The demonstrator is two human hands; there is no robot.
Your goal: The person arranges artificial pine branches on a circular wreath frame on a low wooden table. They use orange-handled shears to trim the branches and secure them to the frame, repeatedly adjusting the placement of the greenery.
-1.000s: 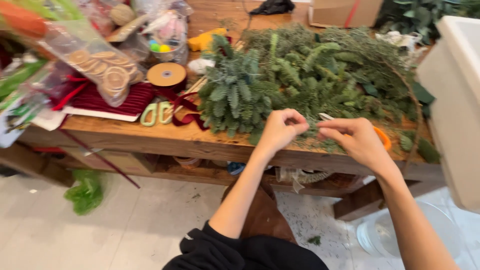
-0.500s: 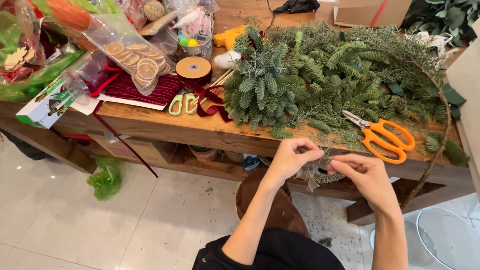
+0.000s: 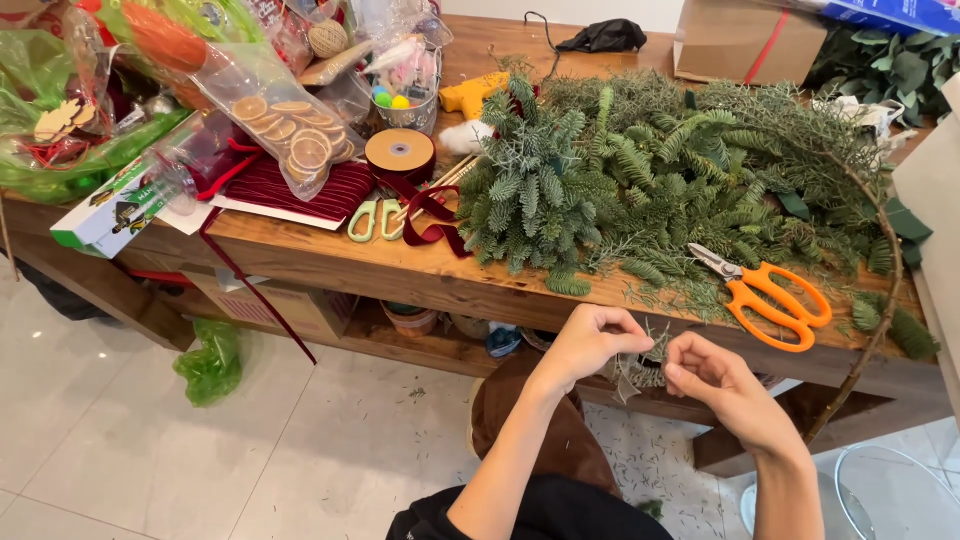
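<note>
My left hand (image 3: 588, 342) and my right hand (image 3: 715, 382) are held close together below the front edge of the wooden table (image 3: 350, 262). Both pinch a small grey-green sprig (image 3: 638, 365) between their fingertips. Right above them on the table lie orange-handled scissors (image 3: 768, 293), blades pointing left. A large pile of evergreen branches (image 3: 640, 180) covers the table behind the scissors. A thin wreath hoop (image 3: 885, 300) curves around the pile's right side and hangs over the table edge.
On the left of the table lie a bag of dried orange slices (image 3: 290, 135), a ribbon spool (image 3: 399, 152), dark red ribbon (image 3: 432, 225), green-handled scissors (image 3: 372, 218) and a green box (image 3: 110, 205). A cardboard box (image 3: 745, 40) stands at the back. Needles litter the tiled floor (image 3: 200, 450).
Both hands have dropped from above the branches to below the table's front edge, still together. The camera has tilted, so the orange scissors are uncovered.
</note>
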